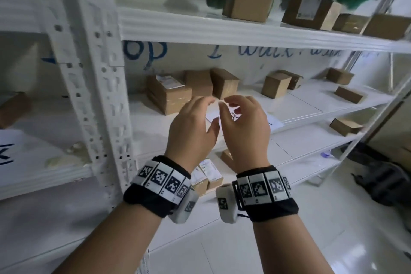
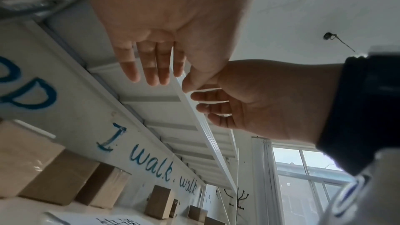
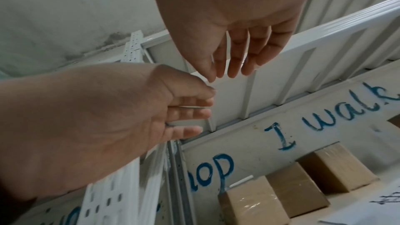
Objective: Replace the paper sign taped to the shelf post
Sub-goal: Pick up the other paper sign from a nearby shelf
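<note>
Both hands are raised in front of the middle shelf, their fingertips meeting. My left hand [image 1: 213,110] and right hand [image 1: 224,104] each pinch thumb to index on a thin pale strip [image 1: 219,99], apparently clear tape, too faint to be sure. Their other fingers hang loosely straight. In the right wrist view the pinch point sits where the right hand [image 3: 218,76] touches the left hand [image 3: 207,91]. A white paper sign [image 1: 274,122] with black writing lies flat on the shelf behind the hands. The perforated white shelf post [image 1: 89,73] stands to their left, with no sign on it.
Several cardboard boxes [image 1: 169,93] stand on the middle shelf, more on the shelves above and below. Another white sheet with blue writing [image 1: 9,153] and crumpled clear tape [image 1: 75,150] lie on the left shelf. A dark bag [image 1: 382,178] sits on the floor at right.
</note>
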A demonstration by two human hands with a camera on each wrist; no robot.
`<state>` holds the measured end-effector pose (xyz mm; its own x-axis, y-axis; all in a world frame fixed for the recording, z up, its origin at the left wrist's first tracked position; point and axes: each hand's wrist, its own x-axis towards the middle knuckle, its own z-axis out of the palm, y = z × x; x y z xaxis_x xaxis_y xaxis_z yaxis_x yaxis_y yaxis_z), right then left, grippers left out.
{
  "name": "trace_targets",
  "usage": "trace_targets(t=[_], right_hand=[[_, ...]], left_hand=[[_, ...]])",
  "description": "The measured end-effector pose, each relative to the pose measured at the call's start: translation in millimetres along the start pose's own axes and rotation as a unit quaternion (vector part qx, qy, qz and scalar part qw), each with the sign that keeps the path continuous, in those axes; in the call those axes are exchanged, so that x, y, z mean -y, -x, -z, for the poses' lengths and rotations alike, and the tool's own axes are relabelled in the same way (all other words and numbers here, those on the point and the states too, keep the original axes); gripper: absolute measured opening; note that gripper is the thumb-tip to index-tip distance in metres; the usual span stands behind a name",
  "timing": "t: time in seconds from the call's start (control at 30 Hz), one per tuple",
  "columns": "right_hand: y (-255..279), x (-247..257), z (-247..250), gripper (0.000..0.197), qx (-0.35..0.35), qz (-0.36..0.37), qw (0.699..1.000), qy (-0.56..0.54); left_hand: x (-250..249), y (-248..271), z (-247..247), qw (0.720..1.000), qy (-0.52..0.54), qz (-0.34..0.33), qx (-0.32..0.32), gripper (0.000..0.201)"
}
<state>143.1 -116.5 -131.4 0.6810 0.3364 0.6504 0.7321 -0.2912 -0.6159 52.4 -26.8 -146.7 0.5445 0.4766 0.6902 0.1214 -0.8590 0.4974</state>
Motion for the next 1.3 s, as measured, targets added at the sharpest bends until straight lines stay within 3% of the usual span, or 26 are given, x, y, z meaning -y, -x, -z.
trace_targets(t=[0.2,0.47,0.57,0.63,0.7,0.77,0.83,0.97,1.03,1.2,1.3], right_hand=[[-65,-113,13,0.014,-0.003,-0.027,0.999,-0.019],[-151,-234,29,0.013,0.031,-0.046,0.998,0.016],[-171,-263,21,0.014,0.04,-0.069,0.997,0.017],[-179,-277,13,0.016,0.046,-0.081,0.995,0.026],[-184,-291,5,0.019,0.062,-0.093,0.993,0.034],[-186,-302,-1,0.021,0.085,-0.107,0.99,0.044],[-187,-317,-6,0.022,0.107,-0.128,0.984,0.062],[-192,-350,-12,0.024,0.129,-0.188,0.969,0.093],[-197,-358,-13,0.033,0.142,-0.22,0.96,0.095],[-214,-361,-22,0.063,0.196,-0.309,0.93,-0.045],[-225,-352,-22,0.052,0.231,-0.37,0.887,-0.154]], left_hand=[[-33,-53,-111,0.998,-0.011,-0.013,0.053,0.077],[-64,-109,-240,0.996,-0.033,0.012,0.087,0.078],[-66,-118,-275,0.989,-0.043,0.014,0.138,0.087],[-60,-122,-296,0.98,-0.064,0.022,0.189,0.106],[-50,-128,-315,0.958,-0.097,0.055,0.266,0.126],[-37,-131,-326,0.927,-0.151,0.081,0.334,0.13],[-24,-131,-335,0.914,-0.187,0.083,0.349,0.114],[-7,-130,-339,0.944,-0.152,0.094,0.279,0.044],[-8,-133,-335,0.954,-0.13,0.118,0.244,0.026],[-15,-144,-323,0.968,-0.094,0.131,0.19,0.024],[-23,-146,-314,0.978,-0.075,0.111,0.159,0.022]])
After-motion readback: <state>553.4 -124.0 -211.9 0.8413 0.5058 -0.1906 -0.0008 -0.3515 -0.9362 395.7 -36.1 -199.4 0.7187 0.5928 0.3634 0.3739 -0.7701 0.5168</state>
